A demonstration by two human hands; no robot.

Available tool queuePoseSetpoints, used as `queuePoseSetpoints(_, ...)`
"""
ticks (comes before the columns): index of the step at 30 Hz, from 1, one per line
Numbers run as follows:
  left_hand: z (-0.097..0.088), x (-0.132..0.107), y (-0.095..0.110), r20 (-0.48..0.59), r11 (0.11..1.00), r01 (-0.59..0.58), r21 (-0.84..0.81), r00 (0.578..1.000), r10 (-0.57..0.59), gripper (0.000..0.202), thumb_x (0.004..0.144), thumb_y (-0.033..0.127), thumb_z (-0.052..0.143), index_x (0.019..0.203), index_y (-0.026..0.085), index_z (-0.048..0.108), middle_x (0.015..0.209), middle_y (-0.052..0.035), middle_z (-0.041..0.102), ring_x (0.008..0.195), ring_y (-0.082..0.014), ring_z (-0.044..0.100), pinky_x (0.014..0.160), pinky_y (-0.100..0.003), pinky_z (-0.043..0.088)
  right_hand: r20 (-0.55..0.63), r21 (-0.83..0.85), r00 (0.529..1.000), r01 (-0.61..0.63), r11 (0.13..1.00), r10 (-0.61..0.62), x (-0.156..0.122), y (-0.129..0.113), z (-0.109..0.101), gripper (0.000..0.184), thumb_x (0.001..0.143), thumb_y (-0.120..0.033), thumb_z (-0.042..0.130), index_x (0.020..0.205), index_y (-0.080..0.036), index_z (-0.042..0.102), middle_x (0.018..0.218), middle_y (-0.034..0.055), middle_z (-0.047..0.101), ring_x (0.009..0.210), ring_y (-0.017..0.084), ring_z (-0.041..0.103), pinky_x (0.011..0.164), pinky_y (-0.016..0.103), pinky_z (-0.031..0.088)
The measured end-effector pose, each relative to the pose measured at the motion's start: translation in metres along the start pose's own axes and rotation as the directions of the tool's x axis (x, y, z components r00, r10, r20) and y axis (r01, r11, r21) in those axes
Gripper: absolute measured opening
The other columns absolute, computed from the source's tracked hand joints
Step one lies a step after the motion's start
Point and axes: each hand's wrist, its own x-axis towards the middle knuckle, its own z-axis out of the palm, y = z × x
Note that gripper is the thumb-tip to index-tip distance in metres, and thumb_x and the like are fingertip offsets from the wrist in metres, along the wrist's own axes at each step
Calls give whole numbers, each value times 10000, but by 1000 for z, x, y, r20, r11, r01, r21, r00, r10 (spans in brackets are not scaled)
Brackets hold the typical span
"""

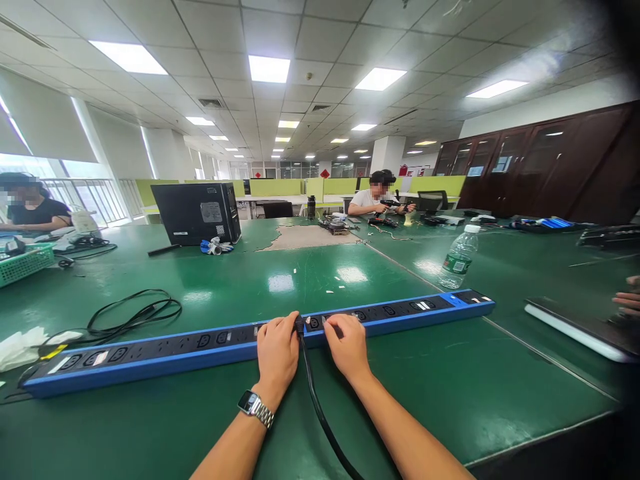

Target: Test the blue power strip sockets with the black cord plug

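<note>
A long blue and black power strip (165, 346) lies slantwise across the green table in front of me. My left hand (277, 350) is closed over its middle, fingers bent over the far side and the index side against a black plug (300, 325). This plug sits in the strip, and its thick black cable (320, 410) runs down towards me between my arms. Just right of it, my right hand (349, 343) has its thumb and fingers pinched together at the strip's top face, beside a socket and a small pale label. Whatever the pinch holds is hidden.
A water bottle (459, 257) stands behind the strip's right end. Left are a coiled black cable (135, 312) and crumpled tissue (20, 348). Farther back stands a black computer case (195, 213). A dark flat device (580, 327) lies right, near another person's hand (627, 297). Two people sit beyond.
</note>
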Motion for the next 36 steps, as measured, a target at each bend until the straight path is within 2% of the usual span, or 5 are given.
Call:
queuePoseSetpoints(16,0,1,-1,-17,1000,-9,-25,1000,8,365,903,132,430,1230,216,570,1106,-66,692,1056,-217,593,944,-410,411,23,-1,999,-29,1000,29,0,1,0,203,865,-267,515,699,-208,615,794,27,689,828,204,566,812,340,364)
queuePoseSetpoints(23,-19,9,-3,-283,989,-66,-131,959,26,389,892,139,420,1253,197,552,1106,-89,689,1035,-232,608,917,-382,443,5,-3,1000,-1,1000,1,-1,1,0,205,860,-265,506,693,-213,612,777,26,683,808,198,570,794,330,373)
queuePoseSetpoints(27,-34,13,-27,-365,992,4,-126,930,-50,363,911,235,449,1253,185,559,1100,-99,695,995,-232,636,887,-349,468,8,6,1000,1,1000,-1,0,2,0,197,856,-264,513,695,-209,612,773,25,685,793,195,565,788,328,374)
queuePoseSetpoints(32,-69,6,-85,-364,911,379,-162,835,-413,393,924,420,439,1248,232,561,1026,-52,711,826,-199,665,771,-307,501,15,-5,1000,-19,1000,19,0,2,3,207,858,-271,514,691,-205,617,779,27,688,803,201,566,801,338,359)
queuePoseSetpoints(36,-82,-3,-110,-207,907,398,-133,884,-419,394,888,449,447,1186,240,598,1041,-56,714,935,-237,668,827,-335,504,6,-29,999,-43,999,43,0,1,3,214,862,-278,509,699,-209,629,799,26,691,826,206,563,815,346,349)
